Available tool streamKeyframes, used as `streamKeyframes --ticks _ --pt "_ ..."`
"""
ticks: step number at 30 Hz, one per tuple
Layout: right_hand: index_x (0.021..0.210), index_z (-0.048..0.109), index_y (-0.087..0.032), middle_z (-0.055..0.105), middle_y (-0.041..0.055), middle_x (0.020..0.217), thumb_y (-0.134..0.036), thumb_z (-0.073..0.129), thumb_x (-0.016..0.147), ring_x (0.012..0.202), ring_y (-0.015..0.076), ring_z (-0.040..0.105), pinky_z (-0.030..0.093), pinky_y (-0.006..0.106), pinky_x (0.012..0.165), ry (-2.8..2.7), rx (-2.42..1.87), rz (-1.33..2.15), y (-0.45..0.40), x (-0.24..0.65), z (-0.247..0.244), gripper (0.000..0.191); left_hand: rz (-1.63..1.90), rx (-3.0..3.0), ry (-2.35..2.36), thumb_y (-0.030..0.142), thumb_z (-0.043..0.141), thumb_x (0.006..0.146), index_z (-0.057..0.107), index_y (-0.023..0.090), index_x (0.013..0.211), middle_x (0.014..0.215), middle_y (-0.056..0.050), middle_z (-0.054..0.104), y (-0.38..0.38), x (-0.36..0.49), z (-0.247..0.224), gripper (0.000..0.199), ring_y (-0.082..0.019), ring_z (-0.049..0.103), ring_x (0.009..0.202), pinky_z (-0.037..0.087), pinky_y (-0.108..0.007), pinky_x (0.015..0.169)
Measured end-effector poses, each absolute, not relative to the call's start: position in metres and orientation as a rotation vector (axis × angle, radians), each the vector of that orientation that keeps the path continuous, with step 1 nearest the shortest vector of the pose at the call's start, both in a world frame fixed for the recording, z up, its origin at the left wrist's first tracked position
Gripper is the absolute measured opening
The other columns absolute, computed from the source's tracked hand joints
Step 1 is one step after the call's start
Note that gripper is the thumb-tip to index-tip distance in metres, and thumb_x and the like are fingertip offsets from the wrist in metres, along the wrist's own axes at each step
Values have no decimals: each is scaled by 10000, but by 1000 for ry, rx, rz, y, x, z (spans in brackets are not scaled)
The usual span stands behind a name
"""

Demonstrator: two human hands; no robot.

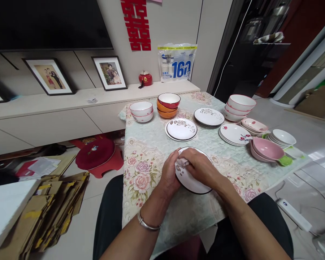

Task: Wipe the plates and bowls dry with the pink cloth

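White bowls [141, 112] stacked at far left of the floral tablecloth [141, 162], orange and red bowls [168, 104] next. Left hand [170, 173] grips the rim of the dark-rimmed plate [196, 182] at the near edge, fingers curled; right hand [197, 164] closes on a white cloth [182, 161] pressed to that plate's face, with a patterned plate [181, 129] beyond. Farther right sit plate stacks [234, 134], pink-rimmed bowls [239, 104], pink dishes [268, 148] and small white bowls [284, 137].

Floral-covered table [148, 151] with stacked bowls [141, 111] and plates [209, 117].
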State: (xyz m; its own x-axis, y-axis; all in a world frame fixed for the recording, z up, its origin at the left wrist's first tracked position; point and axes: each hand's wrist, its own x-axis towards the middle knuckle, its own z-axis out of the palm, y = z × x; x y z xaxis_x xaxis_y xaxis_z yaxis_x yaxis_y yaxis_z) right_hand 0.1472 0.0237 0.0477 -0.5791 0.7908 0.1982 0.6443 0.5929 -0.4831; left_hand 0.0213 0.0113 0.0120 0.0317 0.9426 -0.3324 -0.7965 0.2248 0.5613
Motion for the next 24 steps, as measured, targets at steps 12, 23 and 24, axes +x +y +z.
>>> streamKeyframes --ticks 12,23,24 --pt "1084 633 -175 622 109 1076 -36 476 871 1045 237 530 419 313 848 -2332 -1424 200 41 160 36 299 1290 272 865 162 673 711 646 161 1170 921 -90 757 6 19 20 460 -253 716 815 541 -403 810" --pt "977 630 -114 596 156 905 15 422 838 798 260 615 339 314 618 -2454 -2069 -27 26 176 52 282 1408 241 874 173 682 707 609 162 1152 964 -89 747 5 21 25 450 -259 705 861 530 -407 830" --pt "979 629 -111 598 161 915 4 423 852 817 267 615 352 318 632 -2439 -2053 -31 28 175 50 268 1399 243 885 165 678 702 600 169 1146 940 -79 746 4 21 25 450 -253 704 842 532 -402 815"
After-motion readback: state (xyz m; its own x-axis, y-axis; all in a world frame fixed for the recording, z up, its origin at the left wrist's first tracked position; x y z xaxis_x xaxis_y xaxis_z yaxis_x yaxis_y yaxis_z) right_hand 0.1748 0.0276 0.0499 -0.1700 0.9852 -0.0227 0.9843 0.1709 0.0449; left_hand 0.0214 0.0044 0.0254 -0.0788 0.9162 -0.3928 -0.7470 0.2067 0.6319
